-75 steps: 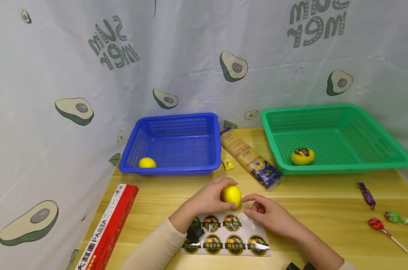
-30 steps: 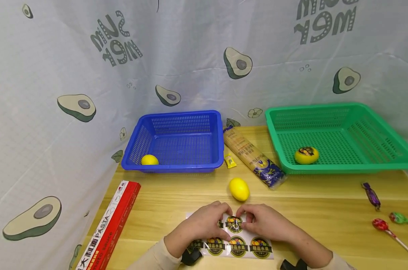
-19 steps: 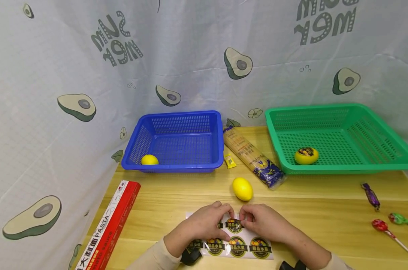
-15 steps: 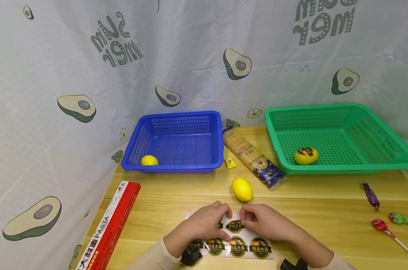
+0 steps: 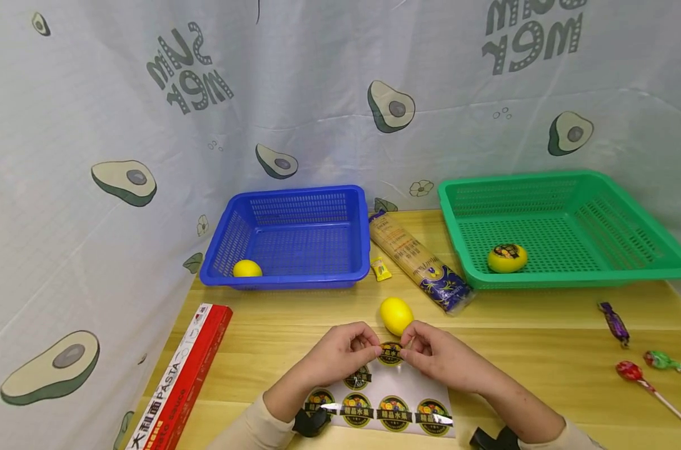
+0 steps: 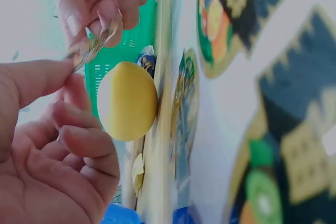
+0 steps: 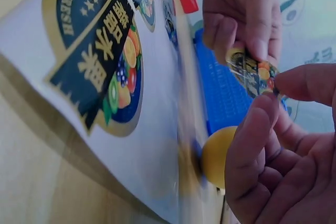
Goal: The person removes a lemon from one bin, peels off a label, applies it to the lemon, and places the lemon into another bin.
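Head view shows both hands pinching one round sticker [image 5: 391,353] between them, the left hand [image 5: 340,353] and right hand [image 5: 438,356] each gripping an edge with thumb and fingers just above the sticker sheet [image 5: 382,400]. Peeling looks done; sticking remains. The bare lemon [image 5: 396,314] waits on the surface just behind, one labelled lemon [image 5: 506,258] lies in the green basket [image 5: 627,265], and another unlabelled lemon [image 5: 247,269] sits in the blue basket [image 5: 295,281].

Three lemons [image 5: 396,315], two baskets [image 5: 295,284], two lollipops [image 5: 627,371], one wrapped purple candy [image 5: 614,323], one small yellow sachet [image 5: 381,269], one spaghetti pack [image 5: 416,260], one red pasta box [image 5: 182,375], one sticker sheet [image 5: 385,406], one peeled sticker [image 5: 390,353], two hands [image 5: 340,353]
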`<state>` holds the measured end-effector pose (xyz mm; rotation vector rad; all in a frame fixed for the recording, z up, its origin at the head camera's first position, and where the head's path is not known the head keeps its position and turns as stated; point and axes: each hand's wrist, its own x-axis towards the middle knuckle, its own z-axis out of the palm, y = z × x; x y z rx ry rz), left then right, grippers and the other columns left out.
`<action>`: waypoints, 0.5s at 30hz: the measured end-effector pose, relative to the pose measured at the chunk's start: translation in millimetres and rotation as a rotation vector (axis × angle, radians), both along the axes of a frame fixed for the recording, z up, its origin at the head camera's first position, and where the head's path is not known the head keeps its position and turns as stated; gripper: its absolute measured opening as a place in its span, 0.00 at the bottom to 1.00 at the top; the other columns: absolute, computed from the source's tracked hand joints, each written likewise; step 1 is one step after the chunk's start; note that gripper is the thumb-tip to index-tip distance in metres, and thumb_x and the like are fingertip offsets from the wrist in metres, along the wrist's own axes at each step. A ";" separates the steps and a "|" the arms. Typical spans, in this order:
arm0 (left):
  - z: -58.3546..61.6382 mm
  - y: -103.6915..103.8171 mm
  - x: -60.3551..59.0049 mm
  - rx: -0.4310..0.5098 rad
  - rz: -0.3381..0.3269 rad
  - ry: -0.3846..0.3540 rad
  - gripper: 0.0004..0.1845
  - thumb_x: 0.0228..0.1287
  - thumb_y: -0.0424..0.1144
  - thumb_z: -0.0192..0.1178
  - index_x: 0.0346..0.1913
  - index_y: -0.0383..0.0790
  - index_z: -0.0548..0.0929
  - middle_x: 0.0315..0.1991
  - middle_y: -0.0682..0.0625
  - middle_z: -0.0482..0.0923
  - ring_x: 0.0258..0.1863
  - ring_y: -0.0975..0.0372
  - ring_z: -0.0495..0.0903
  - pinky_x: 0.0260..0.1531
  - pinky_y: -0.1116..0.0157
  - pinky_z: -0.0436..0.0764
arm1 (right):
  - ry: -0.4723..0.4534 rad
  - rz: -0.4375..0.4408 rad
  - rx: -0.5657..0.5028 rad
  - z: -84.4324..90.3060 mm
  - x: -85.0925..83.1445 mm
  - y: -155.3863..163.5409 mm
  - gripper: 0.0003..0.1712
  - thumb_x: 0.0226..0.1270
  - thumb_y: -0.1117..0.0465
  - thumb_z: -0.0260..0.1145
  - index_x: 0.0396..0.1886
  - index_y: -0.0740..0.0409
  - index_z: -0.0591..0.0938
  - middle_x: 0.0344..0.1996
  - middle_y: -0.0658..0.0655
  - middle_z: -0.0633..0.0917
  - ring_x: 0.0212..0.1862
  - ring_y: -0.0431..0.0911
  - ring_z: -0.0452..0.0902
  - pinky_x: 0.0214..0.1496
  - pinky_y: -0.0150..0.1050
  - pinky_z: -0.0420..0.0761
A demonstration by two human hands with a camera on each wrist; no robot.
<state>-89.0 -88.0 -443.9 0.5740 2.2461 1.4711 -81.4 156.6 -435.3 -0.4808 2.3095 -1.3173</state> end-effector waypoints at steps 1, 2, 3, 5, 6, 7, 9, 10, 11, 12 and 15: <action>0.1 0.0 0.2 0.020 0.014 -0.022 0.07 0.70 0.39 0.65 0.40 0.38 0.84 0.26 0.55 0.76 0.22 0.72 0.71 0.23 0.75 0.71 | -0.001 -0.011 0.001 0.2 0.1 -0.4 0.12 0.74 0.53 0.66 0.44 0.56 0.76 0.25 0.49 0.77 0.23 0.37 0.69 0.24 0.30 0.68; 0.3 0.0 0.4 0.035 0.026 -0.040 0.07 0.70 0.39 0.65 0.41 0.38 0.84 0.26 0.55 0.76 0.22 0.71 0.70 0.23 0.75 0.70 | 0.004 -0.025 0.007 0.2 0.2 -0.7 0.13 0.73 0.52 0.66 0.44 0.56 0.75 0.25 0.49 0.77 0.23 0.37 0.69 0.23 0.30 0.68; 0.4 0.0 0.3 0.050 0.034 -0.057 0.07 0.71 0.39 0.65 0.41 0.37 0.84 0.26 0.55 0.75 0.22 0.71 0.70 0.23 0.75 0.70 | 0.011 -0.039 0.011 0.2 0.4 -0.9 0.13 0.73 0.52 0.66 0.44 0.55 0.75 0.25 0.49 0.78 0.23 0.37 0.69 0.23 0.30 0.69; 0.2 -0.2 0.0 0.076 0.043 -0.083 0.08 0.71 0.39 0.64 0.42 0.36 0.83 0.26 0.54 0.75 0.21 0.71 0.69 0.22 0.75 0.70 | 0.032 -0.065 0.019 -0.2 0.4 -1.3 0.13 0.74 0.51 0.66 0.42 0.55 0.76 0.25 0.49 0.77 0.23 0.37 0.69 0.24 0.30 0.69; -0.1 -0.2 -0.3 0.087 0.045 -0.094 0.08 0.71 0.38 0.64 0.42 0.36 0.83 0.26 0.54 0.75 0.21 0.71 0.69 0.22 0.75 0.70 | 0.042 -0.075 0.020 -0.3 0.4 -1.4 0.12 0.74 0.51 0.66 0.40 0.55 0.76 0.25 0.49 0.77 0.24 0.37 0.69 0.24 0.30 0.69; -0.2 -0.3 -0.7 0.094 0.046 -0.098 0.08 0.71 0.38 0.64 0.42 0.35 0.83 0.26 0.54 0.75 0.20 0.71 0.68 0.22 0.75 0.70 | 0.049 -0.083 0.020 -0.4 0.4 -1.5 0.12 0.74 0.51 0.65 0.39 0.54 0.77 0.25 0.49 0.77 0.24 0.37 0.69 0.25 0.30 0.69; -0.7 -0.3 -1.0 0.098 0.049 -0.100 0.08 0.71 0.38 0.64 0.43 0.35 0.83 0.27 0.54 0.75 0.20 0.71 0.69 0.21 0.75 0.70 | 0.053 -0.093 0.012 -0.5 0.5 -1.7 0.12 0.75 0.51 0.65 0.37 0.55 0.78 0.25 0.49 0.77 0.25 0.37 0.69 0.25 0.30 0.69; -1.0 -0.3 -1.0 0.101 0.052 -0.099 0.08 0.71 0.38 0.64 0.43 0.35 0.83 0.27 0.54 0.75 0.20 0.71 0.69 0.21 0.75 0.70 | 0.053 -0.096 0.011 -0.5 0.5 -1.9 0.12 0.75 0.51 0.65 0.37 0.55 0.78 0.25 0.49 0.77 0.25 0.37 0.69 0.25 0.30 0.69; -1.5 0.0 -1.1 0.104 0.056 -0.100 0.08 0.71 0.39 0.64 0.43 0.35 0.83 0.27 0.54 0.75 0.21 0.71 0.69 0.22 0.75 0.70 | 0.051 -0.101 0.010 -0.3 0.5 -2.0 0.12 0.75 0.52 0.65 0.37 0.55 0.79 0.25 0.49 0.77 0.25 0.37 0.69 0.25 0.30 0.69; -1.8 0.1 -1.0 0.109 0.059 -0.102 0.09 0.71 0.39 0.65 0.43 0.35 0.83 0.27 0.54 0.75 0.21 0.71 0.69 0.22 0.75 0.70 | 0.049 -0.105 0.007 -0.2 0.5 -2.1 0.12 0.75 0.52 0.64 0.37 0.56 0.79 0.25 0.50 0.77 0.25 0.37 0.69 0.25 0.30 0.70; -2.3 0.5 -0.6 0.128 0.073 -0.118 0.09 0.70 0.38 0.65 0.43 0.34 0.82 0.27 0.53 0.76 0.21 0.70 0.69 0.22 0.75 0.70 | 0.049 -0.113 -0.001 1.2 -0.1 -2.3 0.12 0.76 0.53 0.64 0.38 0.57 0.79 0.26 0.51 0.77 0.25 0.38 0.70 0.25 0.31 0.71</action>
